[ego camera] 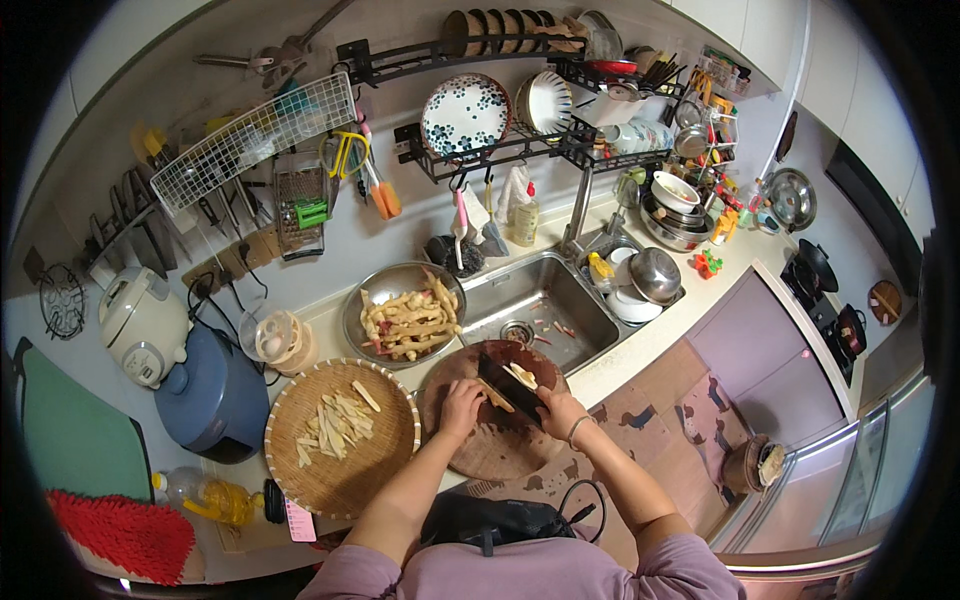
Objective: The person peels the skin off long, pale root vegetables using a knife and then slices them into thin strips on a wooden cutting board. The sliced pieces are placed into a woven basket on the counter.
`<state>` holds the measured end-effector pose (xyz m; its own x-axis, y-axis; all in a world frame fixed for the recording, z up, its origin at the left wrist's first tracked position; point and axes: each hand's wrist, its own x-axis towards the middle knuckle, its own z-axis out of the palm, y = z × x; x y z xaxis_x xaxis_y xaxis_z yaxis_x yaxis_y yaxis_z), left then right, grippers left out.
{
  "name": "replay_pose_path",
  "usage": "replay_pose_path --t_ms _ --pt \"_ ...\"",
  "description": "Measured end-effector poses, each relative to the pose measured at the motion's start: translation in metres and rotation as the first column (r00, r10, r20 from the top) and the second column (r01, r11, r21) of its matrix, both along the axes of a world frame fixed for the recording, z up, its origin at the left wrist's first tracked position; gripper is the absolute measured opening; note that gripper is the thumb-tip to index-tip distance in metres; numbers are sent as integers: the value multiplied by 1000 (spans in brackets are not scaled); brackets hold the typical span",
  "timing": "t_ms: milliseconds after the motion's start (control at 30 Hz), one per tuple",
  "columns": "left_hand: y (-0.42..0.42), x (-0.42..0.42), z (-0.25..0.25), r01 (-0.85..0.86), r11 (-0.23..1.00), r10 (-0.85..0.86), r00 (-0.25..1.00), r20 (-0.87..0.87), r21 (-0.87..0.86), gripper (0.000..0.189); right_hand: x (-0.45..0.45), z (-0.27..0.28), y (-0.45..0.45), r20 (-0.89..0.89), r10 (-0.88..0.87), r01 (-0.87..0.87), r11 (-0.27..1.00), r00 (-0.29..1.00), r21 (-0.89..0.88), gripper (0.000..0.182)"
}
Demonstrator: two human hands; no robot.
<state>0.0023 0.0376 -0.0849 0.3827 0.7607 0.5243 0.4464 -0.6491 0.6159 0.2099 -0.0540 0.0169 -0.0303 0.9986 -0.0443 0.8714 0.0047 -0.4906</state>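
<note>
A round wooden chopping board lies before me at the counter's front edge. My right hand grips a dark-bladed cleaver, its blade slanting across the board. Fingers bent, my left hand presses on a piece of pale root, likely ginger, along the blade's left side. Cut pale slices lie on the blade's other side. To the left, a round woven bamboo tray holds a heap of cut strips. Behind the board, a steel bowl is full of whole roots.
The steel sink has scraps around its drain. Washed bowls are stacked at its right. A rice cooker, a blue pot-like appliance and an oil bottle stand left. A phone lies by the tray.
</note>
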Motion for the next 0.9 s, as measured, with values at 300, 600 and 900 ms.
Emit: replay_pose_path --t_ms 300,600,900 --pt "1 0 1 -3 1000 3 1000 7 14 20 -14 17 8 140 20 4 986 990 -166 25" --pt "-1 1 2 -12 999 12 1000 -6 31 21 -32 13 15 192 30 19 968 981 -250 28" --pt "1 -1 1 11 1000 -10 1000 -11 23 21 -35 -24 34 9 -23 23 1000 1000 -12 20"
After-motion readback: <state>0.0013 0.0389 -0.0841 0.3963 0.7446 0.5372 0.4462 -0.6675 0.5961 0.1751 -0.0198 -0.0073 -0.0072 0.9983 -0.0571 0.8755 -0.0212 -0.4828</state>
